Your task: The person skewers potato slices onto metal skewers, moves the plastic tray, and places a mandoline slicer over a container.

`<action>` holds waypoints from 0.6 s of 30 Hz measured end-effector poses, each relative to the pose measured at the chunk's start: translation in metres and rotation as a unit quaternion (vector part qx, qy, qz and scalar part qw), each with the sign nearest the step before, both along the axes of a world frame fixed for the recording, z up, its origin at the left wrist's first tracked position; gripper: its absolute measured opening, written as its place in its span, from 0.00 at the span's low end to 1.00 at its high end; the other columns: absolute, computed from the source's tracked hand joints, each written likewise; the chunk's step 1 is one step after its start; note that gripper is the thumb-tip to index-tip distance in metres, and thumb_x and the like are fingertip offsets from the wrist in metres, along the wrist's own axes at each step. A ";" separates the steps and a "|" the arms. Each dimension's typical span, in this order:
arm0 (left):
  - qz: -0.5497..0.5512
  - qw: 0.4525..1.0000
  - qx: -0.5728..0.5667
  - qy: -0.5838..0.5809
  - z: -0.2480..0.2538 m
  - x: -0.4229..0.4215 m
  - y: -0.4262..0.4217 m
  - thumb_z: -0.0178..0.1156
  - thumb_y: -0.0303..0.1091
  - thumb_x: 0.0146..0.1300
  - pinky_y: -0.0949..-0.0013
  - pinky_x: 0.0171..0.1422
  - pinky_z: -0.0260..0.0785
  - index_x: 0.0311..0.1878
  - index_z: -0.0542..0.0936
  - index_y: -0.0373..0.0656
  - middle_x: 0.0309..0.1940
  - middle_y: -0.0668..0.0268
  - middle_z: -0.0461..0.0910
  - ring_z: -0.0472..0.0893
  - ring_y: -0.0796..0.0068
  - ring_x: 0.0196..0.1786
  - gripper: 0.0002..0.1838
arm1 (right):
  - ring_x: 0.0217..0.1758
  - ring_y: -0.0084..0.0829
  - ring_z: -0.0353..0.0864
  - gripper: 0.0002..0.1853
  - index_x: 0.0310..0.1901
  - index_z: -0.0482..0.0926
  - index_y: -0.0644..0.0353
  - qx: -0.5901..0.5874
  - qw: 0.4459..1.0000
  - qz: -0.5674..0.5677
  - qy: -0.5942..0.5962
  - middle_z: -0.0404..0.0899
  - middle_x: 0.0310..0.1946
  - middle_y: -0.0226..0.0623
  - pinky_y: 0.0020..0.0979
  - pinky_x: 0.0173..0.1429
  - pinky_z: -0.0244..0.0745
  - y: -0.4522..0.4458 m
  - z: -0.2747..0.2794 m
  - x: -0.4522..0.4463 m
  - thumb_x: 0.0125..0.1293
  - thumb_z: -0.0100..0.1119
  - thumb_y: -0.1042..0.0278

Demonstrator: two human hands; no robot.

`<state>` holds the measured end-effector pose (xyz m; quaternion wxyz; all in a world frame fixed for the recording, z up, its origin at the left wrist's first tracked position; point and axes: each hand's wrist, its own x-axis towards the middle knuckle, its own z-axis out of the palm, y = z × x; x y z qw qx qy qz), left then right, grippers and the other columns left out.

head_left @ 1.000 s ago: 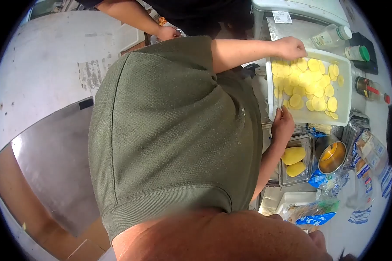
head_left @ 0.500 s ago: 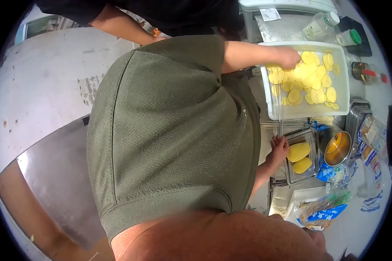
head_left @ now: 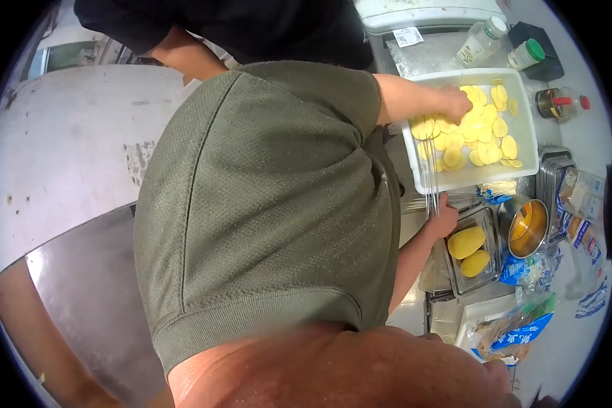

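- Grasping thin skewers (head_left: 434, 197): right hand (head_left: 443, 221), just outside tray (head_left: 522, 138).
- Left hand (head_left: 455, 103) inside tray, fingers bent at potato slices (head_left: 488, 130); can't tell its grip.
- Whole potatoes (head_left: 466, 241): beside tray.
- Risk: skewers swinging across tray rim might prick fingers or split slices.

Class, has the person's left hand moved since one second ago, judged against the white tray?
Yes. Against the white tray, the left hand has moved inward, from its upper edge to over the yellow slices.

Slices (head_left: 486, 129) in tub (head_left: 525, 139), tray (head_left: 464, 284) nxt to pot (head_left: 507, 216).
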<state>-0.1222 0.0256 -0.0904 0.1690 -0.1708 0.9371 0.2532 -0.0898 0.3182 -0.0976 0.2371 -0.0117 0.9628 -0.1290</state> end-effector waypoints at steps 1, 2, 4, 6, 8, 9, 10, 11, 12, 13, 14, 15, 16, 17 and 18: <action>0.000 1.000 0.013 -0.026 -0.002 -0.007 -0.004 0.66 0.45 0.50 0.56 0.51 0.70 0.50 0.77 0.44 0.44 0.56 0.78 0.77 0.55 0.49 0.25 | 0.43 0.50 0.80 0.30 0.35 0.84 0.63 0.000 1.000 -0.001 0.003 0.83 0.37 0.48 0.45 0.50 0.73 0.002 -0.014 -0.006 0.54 0.57 0.36; 0.002 0.999 0.039 0.012 -0.011 -0.011 -0.009 0.65 0.45 0.50 0.57 0.50 0.70 0.47 0.77 0.44 0.42 0.57 0.78 0.77 0.56 0.47 0.23 | 0.43 0.50 0.80 0.29 0.34 0.84 0.63 -0.018 1.000 0.005 0.003 0.83 0.37 0.49 0.44 0.50 0.73 0.008 -0.035 -0.013 0.54 0.57 0.38; 0.014 0.992 0.083 0.089 -0.028 -0.010 -0.012 0.64 0.44 0.50 0.57 0.47 0.69 0.42 0.76 0.43 0.38 0.57 0.79 0.78 0.57 0.44 0.19 | 0.43 0.50 0.80 0.28 0.34 0.84 0.64 -0.060 0.998 0.026 0.003 0.83 0.36 0.49 0.43 0.50 0.73 0.026 -0.071 -0.025 0.54 0.58 0.41; 0.056 0.987 0.113 0.103 -0.020 -0.004 -0.015 0.64 0.44 0.51 0.58 0.46 0.68 0.41 0.75 0.41 0.39 0.56 0.79 0.77 0.57 0.43 0.19 | 0.43 0.50 0.80 0.26 0.34 0.83 0.65 -0.096 0.995 -0.006 -0.029 0.82 0.36 0.50 0.42 0.49 0.73 0.027 -0.077 -0.024 0.54 0.58 0.44; 0.098 0.978 0.128 0.130 -0.015 -0.002 -0.018 0.63 0.43 0.52 0.58 0.44 0.69 0.41 0.75 0.40 0.38 0.55 0.79 0.78 0.58 0.41 0.19 | 0.42 0.50 0.80 0.25 0.34 0.83 0.67 -0.128 0.991 -0.036 -0.028 0.82 0.35 0.51 0.42 0.49 0.72 0.028 -0.076 -0.027 0.54 0.58 0.47; 0.118 0.974 0.126 0.147 -0.014 0.000 -0.018 0.63 0.42 0.52 0.59 0.44 0.69 0.41 0.75 0.40 0.38 0.55 0.79 0.78 0.59 0.40 0.18 | 0.41 0.50 0.80 0.24 0.34 0.82 0.68 -0.145 0.988 -0.052 -0.013 0.82 0.35 0.51 0.42 0.49 0.72 0.029 -0.073 -0.024 0.55 0.58 0.49; 0.140 0.970 0.118 0.161 -0.007 0.005 -0.014 0.62 0.42 0.53 0.59 0.43 0.69 0.41 0.74 0.39 0.37 0.55 0.79 0.79 0.59 0.39 0.18 | 0.41 0.50 0.80 0.23 0.34 0.82 0.69 -0.167 0.984 -0.065 -0.002 0.82 0.35 0.52 0.42 0.48 0.72 0.033 -0.067 -0.021 0.55 0.58 0.50; 0.179 0.959 0.159 0.150 0.002 0.008 -0.011 0.62 0.41 0.54 0.60 0.42 0.70 0.42 0.75 0.39 0.36 0.55 0.79 0.80 0.60 0.38 0.17 | 0.40 0.50 0.80 0.23 0.34 0.81 0.69 -0.180 0.981 -0.073 0.005 0.82 0.35 0.52 0.41 0.48 0.72 0.036 -0.064 -0.021 0.55 0.58 0.51; 0.218 0.945 0.200 0.138 0.012 0.011 -0.007 0.61 0.40 0.55 0.61 0.42 0.70 0.43 0.75 0.39 0.36 0.56 0.79 0.80 0.62 0.37 0.17 | 0.39 0.50 0.80 0.22 0.35 0.81 0.69 -0.193 0.978 -0.081 0.011 0.82 0.35 0.52 0.41 0.48 0.72 0.039 -0.062 -0.021 0.55 0.58 0.52; 0.256 0.928 0.241 0.127 0.021 0.016 -0.003 0.61 0.40 0.56 0.62 0.42 0.71 0.44 0.75 0.39 0.35 0.56 0.79 0.81 0.63 0.37 0.17 | 0.39 0.49 0.80 0.22 0.35 0.81 0.70 -0.206 0.974 -0.088 0.019 0.82 0.34 0.52 0.41 0.48 0.72 0.042 -0.060 -0.020 0.55 0.58 0.53; 0.263 0.915 0.275 0.133 0.030 0.020 0.000 0.60 0.39 0.56 0.63 0.42 0.72 0.46 0.75 0.39 0.35 0.56 0.80 0.81 0.64 0.36 0.17 | 0.38 0.49 0.80 0.22 0.35 0.80 0.70 -0.211 0.972 -0.097 0.025 0.82 0.34 0.52 0.41 0.47 0.72 0.041 -0.051 -0.017 0.55 0.58 0.54; 0.271 0.901 0.309 0.139 0.036 0.023 0.003 0.60 0.39 0.57 0.64 0.42 0.72 0.47 0.75 0.39 0.35 0.56 0.80 0.82 0.66 0.36 0.18 | 0.37 0.49 0.79 0.22 0.36 0.79 0.71 -0.216 0.970 -0.106 0.030 0.82 0.34 0.52 0.41 0.47 0.72 0.039 -0.038 -0.013 0.55 0.57 0.54; 0.279 0.885 0.344 0.144 0.038 0.025 0.004 0.59 0.38 0.58 0.65 0.41 0.73 0.49 0.75 0.38 0.35 0.57 0.81 0.82 0.67 0.36 0.18 | 0.36 0.49 0.79 0.22 0.36 0.78 0.72 -0.219 0.968 -0.115 0.035 0.81 0.34 0.53 0.41 0.46 0.72 0.037 -0.031 -0.010 0.55 0.57 0.55; 0.254 0.907 0.306 0.137 0.036 0.025 -0.001 0.59 0.38 0.59 0.66 0.41 0.74 0.51 0.74 0.38 0.36 0.56 0.81 0.82 0.68 0.36 0.20 | 0.34 0.47 0.78 0.21 0.35 0.78 0.72 -0.243 0.962 -0.124 0.018 0.81 0.32 0.51 0.40 0.44 0.72 0.036 -0.031 -0.009 0.56 0.57 0.56; 0.228 0.927 0.269 0.131 0.033 0.024 -0.006 0.59 0.38 0.59 0.66 0.41 0.74 0.53 0.73 0.38 0.37 0.55 0.81 0.83 0.68 0.36 0.21 | 0.32 0.44 0.78 0.20 0.34 0.77 0.73 -0.266 0.955 -0.132 0.002 0.80 0.30 0.50 0.38 0.42 0.73 0.038 -0.034 -0.008 0.56 0.57 0.58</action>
